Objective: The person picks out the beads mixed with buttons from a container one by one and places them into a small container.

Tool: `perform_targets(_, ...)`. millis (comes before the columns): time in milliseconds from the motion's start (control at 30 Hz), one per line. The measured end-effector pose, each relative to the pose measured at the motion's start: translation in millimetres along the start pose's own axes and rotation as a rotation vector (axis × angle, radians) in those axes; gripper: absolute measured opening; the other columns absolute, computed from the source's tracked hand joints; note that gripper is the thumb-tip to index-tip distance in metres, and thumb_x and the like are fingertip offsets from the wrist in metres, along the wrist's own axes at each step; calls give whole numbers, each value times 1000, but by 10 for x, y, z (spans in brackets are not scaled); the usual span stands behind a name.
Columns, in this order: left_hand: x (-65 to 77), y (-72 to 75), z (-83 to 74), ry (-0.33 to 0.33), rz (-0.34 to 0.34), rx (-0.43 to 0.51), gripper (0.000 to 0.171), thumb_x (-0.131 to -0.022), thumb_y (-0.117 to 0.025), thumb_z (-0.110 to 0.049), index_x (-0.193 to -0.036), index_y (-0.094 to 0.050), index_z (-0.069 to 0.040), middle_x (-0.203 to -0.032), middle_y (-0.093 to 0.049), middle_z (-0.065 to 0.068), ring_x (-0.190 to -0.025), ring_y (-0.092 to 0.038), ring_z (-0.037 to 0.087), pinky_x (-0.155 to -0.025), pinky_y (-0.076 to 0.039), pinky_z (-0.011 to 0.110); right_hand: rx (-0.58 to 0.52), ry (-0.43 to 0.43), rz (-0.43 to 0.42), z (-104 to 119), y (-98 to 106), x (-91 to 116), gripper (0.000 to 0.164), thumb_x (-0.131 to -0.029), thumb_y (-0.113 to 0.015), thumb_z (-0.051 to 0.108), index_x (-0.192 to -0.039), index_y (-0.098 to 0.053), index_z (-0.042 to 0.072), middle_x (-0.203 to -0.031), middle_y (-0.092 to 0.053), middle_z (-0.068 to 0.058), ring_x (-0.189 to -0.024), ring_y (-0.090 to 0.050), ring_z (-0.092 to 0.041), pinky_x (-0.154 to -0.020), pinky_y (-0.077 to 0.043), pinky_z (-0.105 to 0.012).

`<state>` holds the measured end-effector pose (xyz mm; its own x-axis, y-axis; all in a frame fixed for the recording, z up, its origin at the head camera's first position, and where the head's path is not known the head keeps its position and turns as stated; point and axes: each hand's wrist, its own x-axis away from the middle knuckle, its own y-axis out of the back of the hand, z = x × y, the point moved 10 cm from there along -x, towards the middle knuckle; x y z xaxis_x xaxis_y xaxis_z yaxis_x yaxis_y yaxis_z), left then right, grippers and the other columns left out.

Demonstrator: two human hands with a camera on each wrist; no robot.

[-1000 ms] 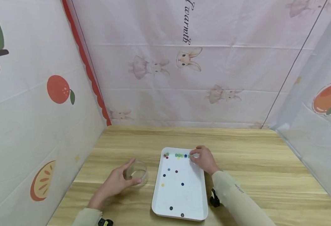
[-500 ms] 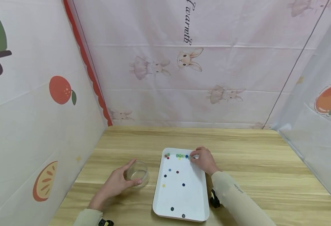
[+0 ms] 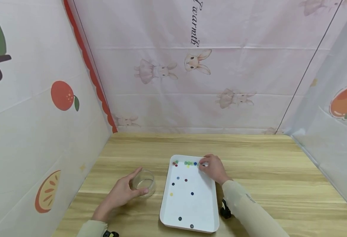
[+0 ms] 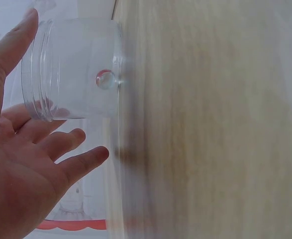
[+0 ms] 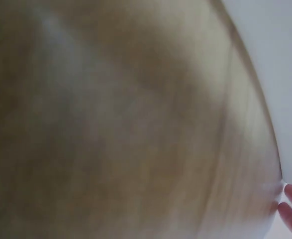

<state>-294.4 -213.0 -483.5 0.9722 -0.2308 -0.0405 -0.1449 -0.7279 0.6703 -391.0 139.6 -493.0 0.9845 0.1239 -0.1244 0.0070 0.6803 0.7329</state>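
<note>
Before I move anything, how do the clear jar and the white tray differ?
The jar is clear and round; the tray is white and rectangular. The jar is deep for its width, the tray shallow and wider. The jar shows one marble inside; the tray holds many small colored pieces. Both stand open-topped on the wooden table.

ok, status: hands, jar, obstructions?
Left hand around clear jar; one marble visible inside. Right hand at tray, far right corner, grip hidden. No obstruction seen.
</note>
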Motion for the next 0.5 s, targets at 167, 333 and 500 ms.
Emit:
perform_targets(167,14,10,-12,-2,-1,7,102,-84,-89,-46,-165,-36,-13,-164,-41,24,-144,-48,53,-114,-45,66,-82,23,13,-20,23,-2,15,-94,-76,12,-106,-81,5,-141,-64,-25,-135,-55,-49,-114,-45,-63)
perform_targets(333,22,21,-20,-3,-4,5,102,-84,-88,-47,-165,-36,-13,-165,-41,24,-145,-46,53,-116,-43,67,-96,31,35,-27,26,-5,13,-94,-77,14,-104,-82,7,-142,-64,-25,-135,-56,-49,-115,-45,-62)
perform_targets(500,24,32,-19,-6,-17,6,102,-83,-89,-49,-164,-38,-14,-163,-42,25,-145,-47,52,-115,-44,66,-98,41,67,-34,-21,-17,11,-94,-78,14,-103,-82,10,-143,-63,-23,-136,-56,-47,-113,-48,-61)
